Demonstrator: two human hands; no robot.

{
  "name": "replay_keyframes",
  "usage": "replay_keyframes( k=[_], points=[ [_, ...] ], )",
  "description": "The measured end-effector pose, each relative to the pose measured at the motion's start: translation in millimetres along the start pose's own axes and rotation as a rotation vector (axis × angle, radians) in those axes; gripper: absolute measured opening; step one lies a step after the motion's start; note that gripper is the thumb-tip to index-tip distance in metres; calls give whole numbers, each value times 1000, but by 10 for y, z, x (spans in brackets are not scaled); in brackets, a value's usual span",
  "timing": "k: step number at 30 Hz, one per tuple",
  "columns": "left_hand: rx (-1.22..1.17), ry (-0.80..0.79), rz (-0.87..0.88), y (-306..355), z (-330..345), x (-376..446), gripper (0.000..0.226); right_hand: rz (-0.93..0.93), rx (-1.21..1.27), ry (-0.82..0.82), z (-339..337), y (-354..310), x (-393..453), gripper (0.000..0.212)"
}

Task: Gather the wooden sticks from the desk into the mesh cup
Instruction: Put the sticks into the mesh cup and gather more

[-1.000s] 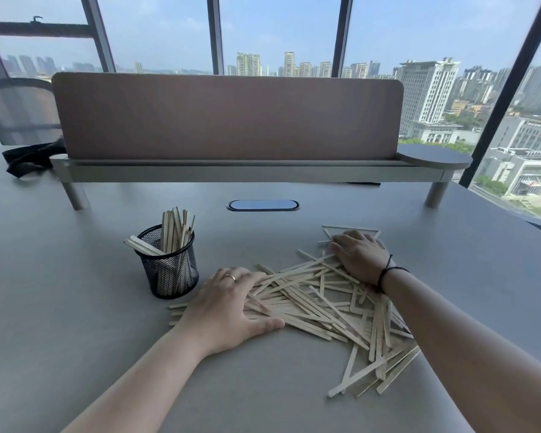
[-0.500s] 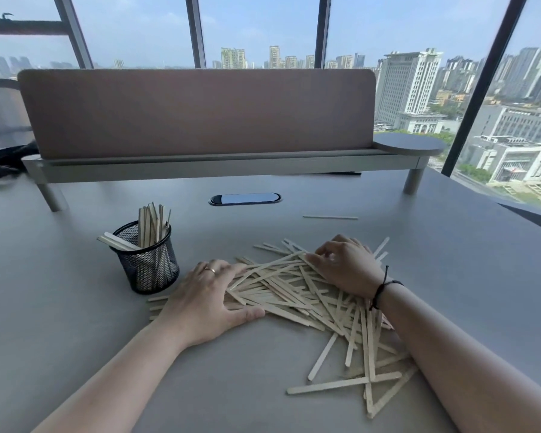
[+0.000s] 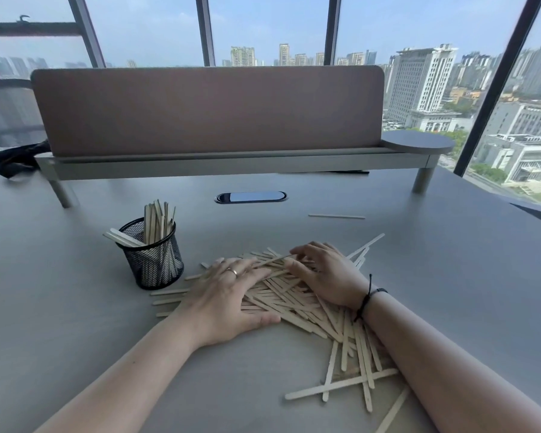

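Over on the left, the mesh cup [image 3: 152,256] is standing upright on the grey bench [image 3: 75,307], already holding a bunch of sticks. Just beside it the left hand [image 3: 224,300] is lying flat on the pile of wooden sticks [image 3: 294,303], fingers spread, not gripping anything. The right hand [image 3: 324,275] is sitting on the pile too, fingers loosely curled over the sticks. One stray stick [image 3: 336,216] is lying well apart, further back.

One black mesh cup [image 3: 152,256] stood on the bench [image 3: 75,307], two hands rested on one heap of wooden sticks [image 3: 294,298] too many to count, and one stray stick [image 3: 336,216] lay apart.
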State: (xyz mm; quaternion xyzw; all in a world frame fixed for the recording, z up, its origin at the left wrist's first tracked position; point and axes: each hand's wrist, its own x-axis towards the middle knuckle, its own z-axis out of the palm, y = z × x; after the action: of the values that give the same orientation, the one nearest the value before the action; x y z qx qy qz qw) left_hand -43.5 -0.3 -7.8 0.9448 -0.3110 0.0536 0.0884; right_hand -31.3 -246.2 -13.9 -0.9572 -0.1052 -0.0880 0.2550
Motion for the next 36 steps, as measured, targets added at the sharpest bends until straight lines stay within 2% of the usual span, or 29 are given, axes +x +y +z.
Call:
replay_keyframes(
  k=[5, 10, 20, 24, 31, 36],
  points=[
    [44, -55, 102, 89, 45, 112, 86, 11, 99, 36, -4, -51, 74, 40],
    [98, 96, 241, 158, 102, 170, 67, 54, 131, 45, 9, -31, 125, 43],
    [139, -10, 209, 130, 87, 265, 93, 46, 138, 68, 10, -19, 136, 50],
    [81, 16, 197, 92, 128, 295, 94, 44, 159, 65, 15, -12, 139, 49],
    [-47, 197, 273, 21, 219, 328, 72, 33, 162, 82, 26, 26, 146, 50],
    [-11, 316, 304, 8, 242, 344, 55, 35, 181, 79, 27, 41, 150, 52]
  ],
)
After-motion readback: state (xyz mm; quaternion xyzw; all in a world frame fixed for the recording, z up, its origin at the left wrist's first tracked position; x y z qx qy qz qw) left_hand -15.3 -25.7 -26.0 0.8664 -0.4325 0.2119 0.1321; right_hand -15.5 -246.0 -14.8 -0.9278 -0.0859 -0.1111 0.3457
